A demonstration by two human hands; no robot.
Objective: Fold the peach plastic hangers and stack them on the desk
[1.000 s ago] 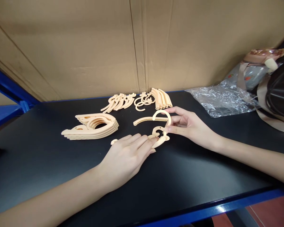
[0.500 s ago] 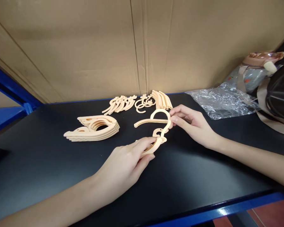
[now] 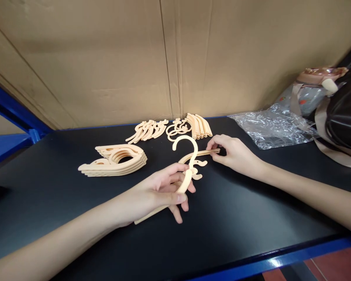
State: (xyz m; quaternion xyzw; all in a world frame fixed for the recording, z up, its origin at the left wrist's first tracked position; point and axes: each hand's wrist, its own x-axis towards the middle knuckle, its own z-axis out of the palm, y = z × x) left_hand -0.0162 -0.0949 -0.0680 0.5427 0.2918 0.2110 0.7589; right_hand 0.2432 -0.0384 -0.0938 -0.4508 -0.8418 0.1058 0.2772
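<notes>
Lower centre, my left hand [image 3: 166, 189] is closed around one arm of a cream plastic hanger, with thumb and fingers on it. The hanger hook [image 3: 195, 150] stands up out of this grip and curls to the left. My right hand [image 3: 234, 156] pinches the right end of a curved cream hanger arm [image 3: 197, 154], which passes behind the hook. Whether that arm is joined to the hanger cannot be seen. A small curved cream piece [image 3: 200, 163] shows just right of the hook's base; the left fingers hide part of the joint.
On the black table [image 3: 61, 218], a stack of folded hangers [image 3: 114, 168] lies left. Hanger arms [image 3: 148, 129], loose hooks [image 3: 175, 130] and more arms [image 3: 198, 127] lie at the back by the cardboard [image 3: 105, 58]. Right are clear plastic [image 3: 272, 125], a bottle [image 3: 307, 91] and a black bag [image 3: 348, 113].
The hook has turned from curling over the arm to standing upright, slightly further left. My left hand has rolled, showing its fingers. My right hand now holds the arm's end, its tip pointing right.
</notes>
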